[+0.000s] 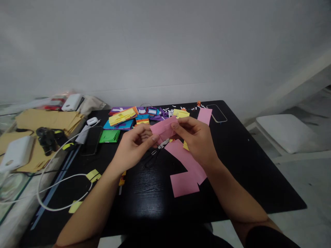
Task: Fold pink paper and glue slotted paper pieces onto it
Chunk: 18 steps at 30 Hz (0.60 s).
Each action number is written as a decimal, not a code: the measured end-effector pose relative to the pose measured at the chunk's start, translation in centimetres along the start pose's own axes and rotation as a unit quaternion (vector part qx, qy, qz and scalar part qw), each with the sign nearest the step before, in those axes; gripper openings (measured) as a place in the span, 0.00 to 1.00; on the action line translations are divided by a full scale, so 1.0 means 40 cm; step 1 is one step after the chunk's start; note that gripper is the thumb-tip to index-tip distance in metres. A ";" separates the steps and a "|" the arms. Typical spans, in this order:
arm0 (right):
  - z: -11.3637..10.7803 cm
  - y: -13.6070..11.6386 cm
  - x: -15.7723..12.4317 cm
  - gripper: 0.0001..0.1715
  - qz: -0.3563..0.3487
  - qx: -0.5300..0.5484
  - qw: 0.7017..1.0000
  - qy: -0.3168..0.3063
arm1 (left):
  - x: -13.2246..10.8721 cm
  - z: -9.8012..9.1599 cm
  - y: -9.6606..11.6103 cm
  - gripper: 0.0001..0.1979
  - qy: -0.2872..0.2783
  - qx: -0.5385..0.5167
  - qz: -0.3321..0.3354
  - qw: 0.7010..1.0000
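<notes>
A small piece of pink paper (163,127) with a crease across it is held up over the black table. My left hand (134,144) pinches its left end between thumb and fingers. At the other end, my right hand (195,137) grips it with the thumb on the near face. Below the hands lies a pair of scissors (155,153), partly hidden. More pink paper pieces (184,184) lie under and in front of my right hand, and a pink strip (204,116) lies beyond it.
Stacks of folded yellow paper (122,117) and green paper (110,136) sit at the back left, near paper scraps (168,113). A black phone (92,141), a white cable (38,189) and a clear phone case (218,113) lie around. A white stool (284,132) stands right.
</notes>
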State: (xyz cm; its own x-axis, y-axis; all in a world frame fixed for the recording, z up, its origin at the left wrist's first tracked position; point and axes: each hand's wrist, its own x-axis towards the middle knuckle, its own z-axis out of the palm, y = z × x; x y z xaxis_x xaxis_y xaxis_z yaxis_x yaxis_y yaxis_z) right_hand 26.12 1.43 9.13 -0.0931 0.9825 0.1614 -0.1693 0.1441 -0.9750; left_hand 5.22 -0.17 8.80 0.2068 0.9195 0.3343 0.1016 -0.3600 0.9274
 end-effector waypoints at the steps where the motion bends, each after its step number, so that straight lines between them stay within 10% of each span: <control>1: 0.001 0.001 0.000 0.13 0.003 0.004 1.000 0.000 | -0.002 0.001 -0.001 0.11 0.005 0.012 -0.006 1.000; 18: -0.010 -0.020 0.003 0.17 0.018 -0.002 0.998 -0.067 | -0.012 -0.025 0.008 0.11 0.048 0.122 0.048 0.990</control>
State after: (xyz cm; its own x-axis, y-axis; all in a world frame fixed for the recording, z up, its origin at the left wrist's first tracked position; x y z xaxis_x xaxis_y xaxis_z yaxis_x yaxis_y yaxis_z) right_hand 26.65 1.47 9.85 -0.2294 0.9623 0.1459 -0.1598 0.1106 -0.9809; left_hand 4.18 -0.57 9.11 0.1349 0.8854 0.4447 0.3207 -0.4637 0.8259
